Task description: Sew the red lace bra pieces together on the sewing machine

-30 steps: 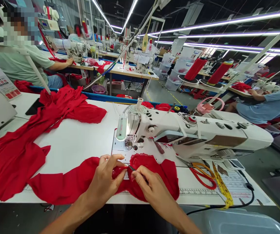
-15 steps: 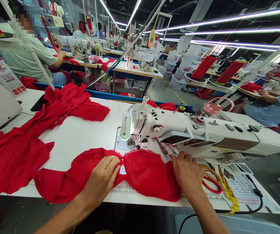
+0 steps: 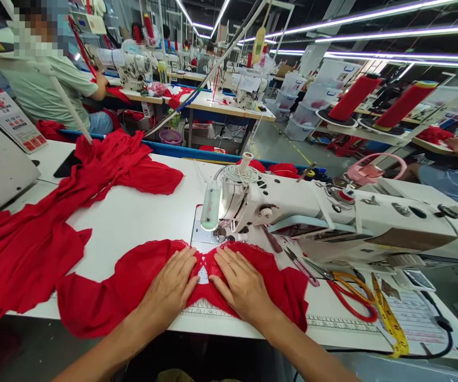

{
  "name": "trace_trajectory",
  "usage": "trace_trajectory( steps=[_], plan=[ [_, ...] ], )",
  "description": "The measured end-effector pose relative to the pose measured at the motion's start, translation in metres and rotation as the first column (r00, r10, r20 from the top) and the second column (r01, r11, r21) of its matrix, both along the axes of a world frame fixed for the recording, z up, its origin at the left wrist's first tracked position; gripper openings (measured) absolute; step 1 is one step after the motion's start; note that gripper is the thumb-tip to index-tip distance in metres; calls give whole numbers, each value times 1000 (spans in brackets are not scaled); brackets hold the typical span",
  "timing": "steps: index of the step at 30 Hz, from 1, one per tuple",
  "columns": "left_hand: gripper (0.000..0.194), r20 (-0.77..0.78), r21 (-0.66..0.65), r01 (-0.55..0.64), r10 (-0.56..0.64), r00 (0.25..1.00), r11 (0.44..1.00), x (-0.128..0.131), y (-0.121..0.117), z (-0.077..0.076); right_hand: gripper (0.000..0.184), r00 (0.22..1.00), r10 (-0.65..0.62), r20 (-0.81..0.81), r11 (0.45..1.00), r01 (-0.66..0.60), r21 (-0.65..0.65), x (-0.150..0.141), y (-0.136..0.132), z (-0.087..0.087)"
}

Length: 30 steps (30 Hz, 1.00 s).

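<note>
A red bra (image 3: 133,270) lies spread on the white table, its lace-edged cups joined at a small open centre. My left hand (image 3: 173,284) rests flat on the inner part of the left cup, fingers stretched out. On the right cup my right hand (image 3: 242,284) lies flat too, fingers extended toward the centre. Neither hand grips anything. Just beyond the bra stands the white sewing machine (image 3: 292,204), its metal needle plate (image 3: 205,233) close to the top edge of the cups.
Right of the bra lie red-and-orange-handled scissors (image 3: 352,300), a pink-handled tool (image 3: 310,273) and a yellow tape measure (image 3: 388,318). A printed ruler (image 3: 332,322) runs along the front edge. Red fabric (image 3: 41,239) is heaped at left. A co-worker (image 3: 57,85) sits beyond it.
My right hand has moved left from the bra's right side onto the right cup and flattened. My left hand has gone from pinching the centre edge to lying flat. The scissors are now uncovered.
</note>
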State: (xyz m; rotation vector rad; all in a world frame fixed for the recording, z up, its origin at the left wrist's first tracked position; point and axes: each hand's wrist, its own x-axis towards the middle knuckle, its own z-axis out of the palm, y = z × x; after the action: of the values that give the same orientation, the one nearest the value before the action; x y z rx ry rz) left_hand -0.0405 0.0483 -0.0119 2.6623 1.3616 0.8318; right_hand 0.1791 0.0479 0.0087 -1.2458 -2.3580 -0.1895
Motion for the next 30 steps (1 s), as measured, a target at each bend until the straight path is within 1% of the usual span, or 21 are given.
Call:
trace_trajectory(
  steps=[3, 6, 9, 12, 13, 15, 17, 19, 20, 22, 24, 25, 26, 27, 28, 29, 30],
  plan=[
    [41, -5, -24, -5, 5, 1000, 1000, -3, -1, -1, 39, 1000, -25, 0, 1000, 25, -16, 4, -6, -2],
    [43, -1, -43, 27, -27, 1000, 999, -2, -1, 5, 38, 1000, -30, 5, 999, 31, -37, 5, -11, 3],
    [39, -3, -76, 57, -57, 998, 996, -1, 5, 18, 32, 1000, -14, -28, 999, 13, -51, 4, -7, 10],
    [35, 6, -164, 40, -40, 999, 986, 2, 22, 36, 32, 993, 50, -106, 996, -58, -70, -1, 7, 19],
    [34, 0, -222, 31, -32, 1000, 975, 3, 28, 41, 31, 988, 81, -129, 991, -94, -97, -4, 12, 22],
    [32, -16, -358, 19, -26, 1000, 933, 5, 39, 50, 27, 981, 123, -149, 974, -148, -173, -9, 22, 26],
    [21, -17, -464, 26, -39, 999, 885, 7, 45, 56, 19, 984, 116, -136, 955, -148, -258, -13, 27, 29],
    [10, 5, -513, 52, -58, 998, 857, 6, 46, 61, 6, 985, 87, -149, 929, -134, -344, -14, 29, 33],
    [9, 22, -527, 70, -69, 997, 847, 6, 45, 62, 5, 981, 69, -180, 912, -135, -386, -14, 28, 35],
    [14, 60, -559, 104, -85, 995, 823, 4, 44, 66, 12, 964, 36, -265, 873, -159, -461, -12, 27, 42],
    [18, 126, -580, 158, -104, 987, 799, 3, 42, 68, 14, 945, 19, -326, 843, -191, -504, -9, 24, 51],
    [18, 168, -577, 193, -116, 979, 794, 3, 40, 69, 15, 941, 21, -337, 838, -200, -507, -8, 22, 55],
    [18, 207, -553, 226, -131, 970, 802, 3, 38, 71, 14, 942, 31, -334, 846, -203, -492, -7, 18, 60],
    [17, 236, -503, 256, -153, 960, 826, 3, 35, 72, 13, 947, 50, -318, 869, -198, -454, -6, 14, 63],
    [17, 249, -417, 275, -183, 951, 866, 3, 30, 73, 12, 953, 70, -296, 905, -185, -382, -5, 9, 66],
    [18, 242, -287, 281, -214, 946, 916, 2, 24, 74, 11, 960, 92, -264, 947, -166, -274, -4, 2, 67],
    [21, 213, -124, 276, -247, 946, 953, 2, 17, 74, 10, 967, 120, -225, 979, -153, -132, -2, -5, 67]
  ],
)
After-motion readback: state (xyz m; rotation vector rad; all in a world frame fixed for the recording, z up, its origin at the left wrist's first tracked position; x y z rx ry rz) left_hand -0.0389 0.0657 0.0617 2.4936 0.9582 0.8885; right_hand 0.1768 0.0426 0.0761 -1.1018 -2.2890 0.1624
